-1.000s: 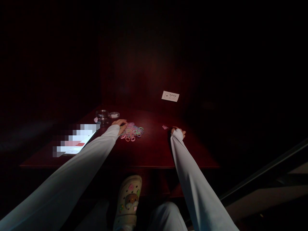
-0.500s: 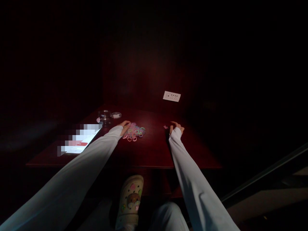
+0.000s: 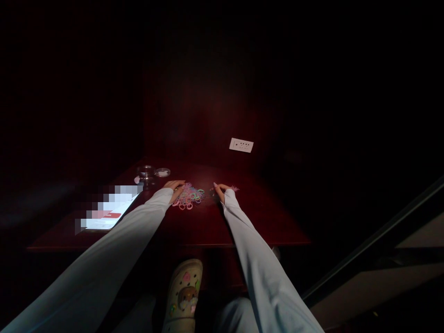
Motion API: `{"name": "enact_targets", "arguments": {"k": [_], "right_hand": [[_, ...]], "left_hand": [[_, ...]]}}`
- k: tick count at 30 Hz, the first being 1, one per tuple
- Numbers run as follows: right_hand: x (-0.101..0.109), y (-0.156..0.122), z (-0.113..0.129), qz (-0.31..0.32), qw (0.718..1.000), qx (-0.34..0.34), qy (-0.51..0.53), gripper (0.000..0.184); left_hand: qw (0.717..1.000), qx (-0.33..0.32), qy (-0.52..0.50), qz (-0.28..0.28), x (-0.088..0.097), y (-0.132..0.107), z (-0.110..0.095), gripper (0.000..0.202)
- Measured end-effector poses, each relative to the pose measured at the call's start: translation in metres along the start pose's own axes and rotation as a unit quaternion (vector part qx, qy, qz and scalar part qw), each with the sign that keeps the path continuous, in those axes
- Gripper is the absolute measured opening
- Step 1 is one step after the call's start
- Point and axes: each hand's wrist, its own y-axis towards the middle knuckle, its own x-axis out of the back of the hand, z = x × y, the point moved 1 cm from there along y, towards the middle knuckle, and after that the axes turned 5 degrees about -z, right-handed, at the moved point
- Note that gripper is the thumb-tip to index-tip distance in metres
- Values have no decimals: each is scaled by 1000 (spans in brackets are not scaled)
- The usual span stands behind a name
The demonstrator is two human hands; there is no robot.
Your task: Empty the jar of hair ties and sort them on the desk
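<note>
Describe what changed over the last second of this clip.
The right hand slid left across the dark red table, past the small pink piece, to just beside the heap of small pastel rings. No visible grasp or release. The left hand stayed at the heap's left edge; the clear glass jar did not move.

The dark red wooden table [image 3: 208, 226], mid-frame, is looking smooth and slightly glossy. The pile of small pastel plastic rings [image 3: 190, 196] on it is shining softly. The long pale cloth sleeves [image 3: 114, 240] are looking matt, and the small clear glass jar [image 3: 146, 172] is glinting.
</note>
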Motion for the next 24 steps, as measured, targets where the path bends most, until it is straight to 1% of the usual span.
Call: {"name": "enact_targets", "arguments": {"k": [1,3,5,7,10,14,15,18,19,20,23,24], "right_hand": [[1,1,-1,-20,999,-9,24,49],[1,3,-3,-55,997,-16,60,52],[1,3,-3,-57,996,-18,71,55],[-1,2,-1,-22,997,-30,60,50],[-4,-3,6,32,998,-46,33,56],[-7,-9,20,30,998,-43,42,61],[-7,-11,24,48,997,-46,43,62],[-11,-16,31,156,986,-59,27,64],[-11,-17,32,168,984,-61,26,66],[-11,-18,33,161,985,-60,29,66],[-8,-16,35,109,992,-53,33,66],[-7,-16,35,107,993,-52,29,65]], "left_hand": [[1000,-1,3,-2,1,0,0,39],[1000,-4,11,-10,2,-2,-1,39],[1000,-8,19,-19,3,-3,-3,38],[999,-11,26,-24,5,-3,-5,35],[999,-26,28,-22,7,-4,-9,30],[998,-52,15,-28,11,-3,-12,24],[998,-47,8,-31,12,-3,-13,23],[999,-1,-10,-41,14,-2,-12,25],[999,14,-13,-44,14,-2,-12,25],[999,25,-15,-46,14,-2,-12,26],[998,32,-18,-47,15,-2,-14,25],[998,32,-18,-47,15,-2,-14,24]]}}
